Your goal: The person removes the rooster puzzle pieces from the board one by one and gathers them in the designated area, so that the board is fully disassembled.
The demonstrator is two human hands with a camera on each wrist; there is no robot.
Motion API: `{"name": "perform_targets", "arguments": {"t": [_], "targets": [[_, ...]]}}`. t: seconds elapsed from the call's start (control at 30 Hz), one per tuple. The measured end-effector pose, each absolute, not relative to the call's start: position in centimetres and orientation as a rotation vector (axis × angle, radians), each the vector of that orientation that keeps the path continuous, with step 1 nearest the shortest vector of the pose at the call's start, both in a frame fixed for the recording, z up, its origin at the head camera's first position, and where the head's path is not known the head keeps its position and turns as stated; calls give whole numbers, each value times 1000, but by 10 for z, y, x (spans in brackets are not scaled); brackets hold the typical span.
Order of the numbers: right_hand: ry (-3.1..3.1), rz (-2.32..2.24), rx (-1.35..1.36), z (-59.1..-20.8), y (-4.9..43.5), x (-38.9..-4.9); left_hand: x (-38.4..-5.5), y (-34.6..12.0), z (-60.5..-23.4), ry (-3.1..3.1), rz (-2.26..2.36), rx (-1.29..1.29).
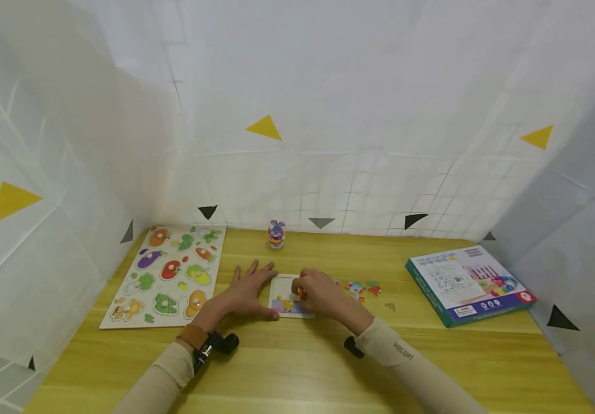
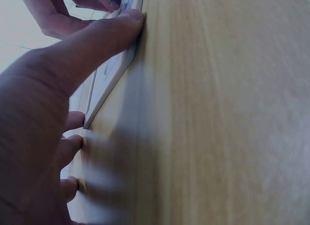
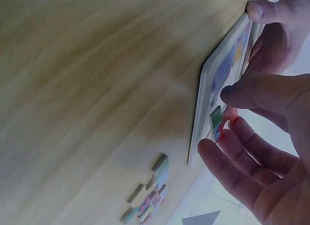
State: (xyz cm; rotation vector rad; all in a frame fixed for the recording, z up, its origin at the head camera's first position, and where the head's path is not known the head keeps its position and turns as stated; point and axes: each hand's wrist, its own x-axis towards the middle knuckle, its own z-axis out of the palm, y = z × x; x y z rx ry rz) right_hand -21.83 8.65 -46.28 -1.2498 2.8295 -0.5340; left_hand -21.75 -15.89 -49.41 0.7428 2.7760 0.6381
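Observation:
A small jigsaw tray [image 1: 283, 285] with a pale rim lies on the table between the hands, with joined purple and yellow pieces along its near side. My left hand [image 1: 242, 294] spreads its fingers at the tray's left side. In the left wrist view, its thumb [image 2: 104, 38] rests on the tray's edge. My right hand [image 1: 323, 294] pinches a red and green puzzle piece [image 3: 217, 119] over the tray's right part. In the head view, the right fingers cover much of that piece. Several loose puzzle pieces [image 1: 355, 287] lie just right of the right hand.
On the left lies a vegetable peg board [image 1: 175, 321]. A purple rabbit figurine [image 1: 276, 232] stands behind the tray. At the right is a flat cardboard box [image 1: 470, 282] with a blue-green side. White sheeting [image 1: 359, 86] closes off the table's back and sides.

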Motion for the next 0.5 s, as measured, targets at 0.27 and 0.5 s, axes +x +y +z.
{"name": "perform_targets", "arguments": {"t": [0.27,0.5], "targets": [[2897,-545,-1284,-460,99,-213,-217,-158,-493,2785,643,748],[2923,-572,-1309,-458,121,-205,-216,-158,-492,2779,638,745]]}}
